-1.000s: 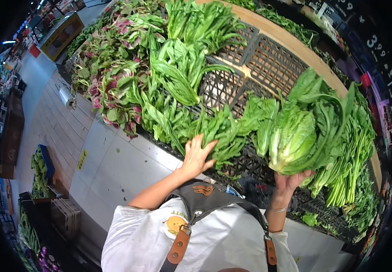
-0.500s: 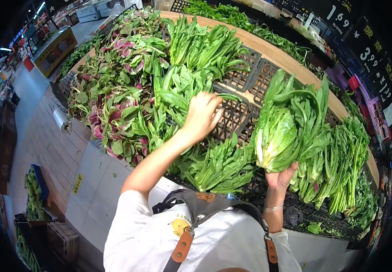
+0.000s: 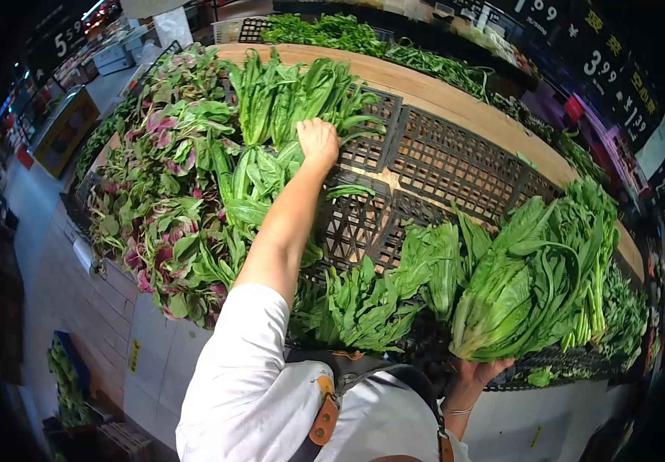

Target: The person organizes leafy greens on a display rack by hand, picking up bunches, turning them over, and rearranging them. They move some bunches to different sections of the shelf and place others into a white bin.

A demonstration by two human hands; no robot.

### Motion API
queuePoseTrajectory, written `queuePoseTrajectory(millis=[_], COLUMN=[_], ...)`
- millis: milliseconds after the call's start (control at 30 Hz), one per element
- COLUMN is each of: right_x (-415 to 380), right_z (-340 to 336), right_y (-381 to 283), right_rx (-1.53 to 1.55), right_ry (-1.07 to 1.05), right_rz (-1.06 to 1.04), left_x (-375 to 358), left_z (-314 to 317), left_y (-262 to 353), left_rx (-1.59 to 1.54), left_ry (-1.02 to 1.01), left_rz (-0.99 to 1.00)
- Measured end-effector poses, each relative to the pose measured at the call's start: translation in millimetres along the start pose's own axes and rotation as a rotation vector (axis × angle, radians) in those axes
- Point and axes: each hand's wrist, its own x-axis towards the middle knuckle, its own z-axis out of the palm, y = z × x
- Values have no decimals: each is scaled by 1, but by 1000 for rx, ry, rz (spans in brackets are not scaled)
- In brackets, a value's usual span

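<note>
Upper centre: leafy greens (image 3: pixel 267 100), stems lengthwise up the frame, lie beside and above the left hand (image 3: pixel 319 141), the nearer one; whether its curled fingers grip any is hidden. Lower right: the right hand (image 3: pixel 484 371) grips a lettuce (image 3: pixel 498 296) at its base.

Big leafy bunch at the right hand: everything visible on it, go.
The leafy bunch is large, with broad, glossy, slightly creased green leaves, paler along the ribs and toward its base. It lies slanted, base toward the wearer, leaves fanning up and to the right, some tips curling over. The right hand is under its lower edge, fingers mostly hidden. Long-stemmed greens show along its right side; whether its underside touches a crate is hidden.
</note>
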Motion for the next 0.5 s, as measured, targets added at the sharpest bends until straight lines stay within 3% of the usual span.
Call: queuePoseTrajectory(millis=[133,233,267,333,400,433,467,500], right_x=[-1,0,2,7,8,8,8,8], right_z=[-13,-9,-9,-8,-11,-10,-10,-9], right_y=[3,6,6,3,6,7,8,8], right_rx=[2,-4,-23,-67,0,10,23,16], right_ry=[41,76,101,149,29,5,-24,-82], right_rz=[-77,-71,-67,-48,-36,-30,-26,-37], left_x=[4,6,12,31,16,15,12,5], left_z=[5,-19,-45,-50,-94,-100,-102,-105], left_y=[-6,-21,-26,-50,-56,-62,-74,-81], left_rx=[-206,-586,-651,-1130,-1296,-1370,-1591,-1706], left_ry=[35,147,-65,-330,-317,-357,-471,-451], left_rz=[-100,-185,-201,-230,-216,-262,-186,-202])
